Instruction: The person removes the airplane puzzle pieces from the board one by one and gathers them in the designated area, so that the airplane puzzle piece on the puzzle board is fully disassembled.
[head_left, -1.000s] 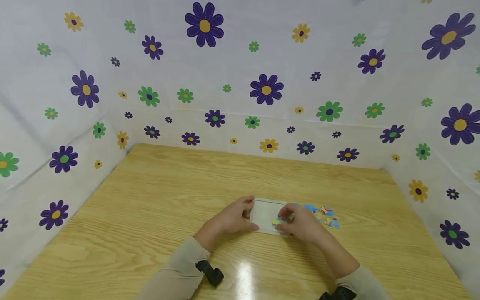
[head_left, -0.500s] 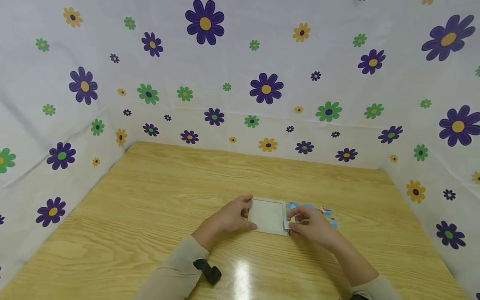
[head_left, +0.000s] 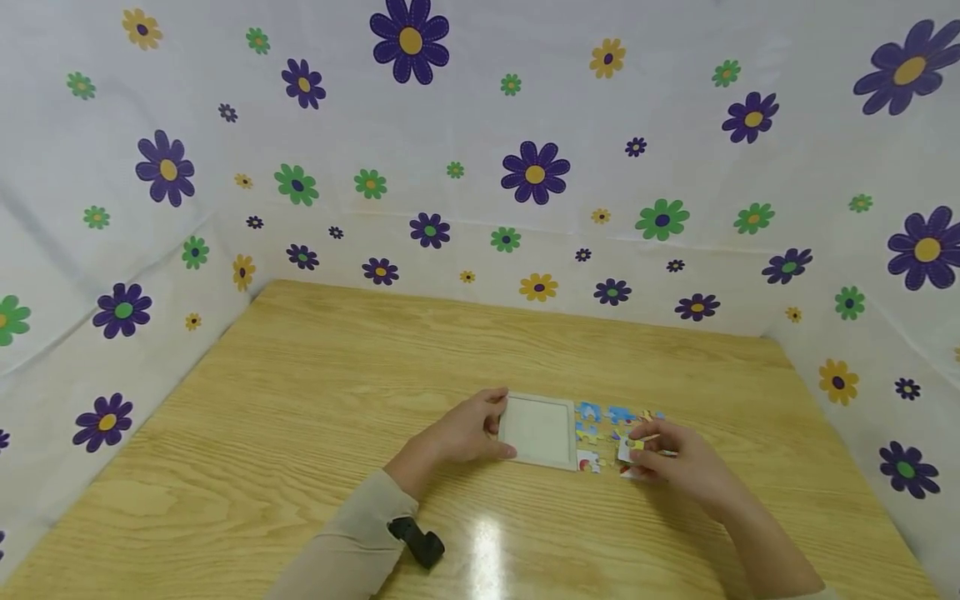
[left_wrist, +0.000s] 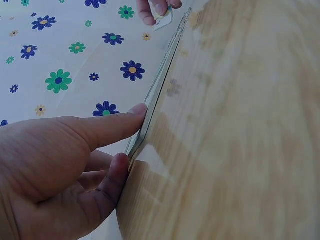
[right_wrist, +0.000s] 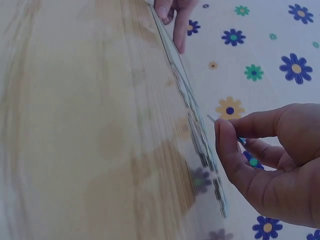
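Note:
A pale, shallow puzzle tray with a raised rim lies on the table, its recess bare. At its left side my left hand grips the edge, the thumb near the front corner and a fingertip near the back one. My right hand pinches a white and yellow jigsaw piece between thumb and fingers, just over the loose pieces right of the tray. In the right wrist view that piece shows edge-on, raised off the table. Part of it is covered by the fingertips.
Several colourful jigsaw pieces lie face up along the tray's right side, some hidden under the right hand. The wood-grain table runs back to a flower-printed cloth that also rises at both sides.
My right hand has moved right, carrying the jigsaw piece from over the tray's front right corner to over the loose pieces. The left hand and the tray stay almost where they were.

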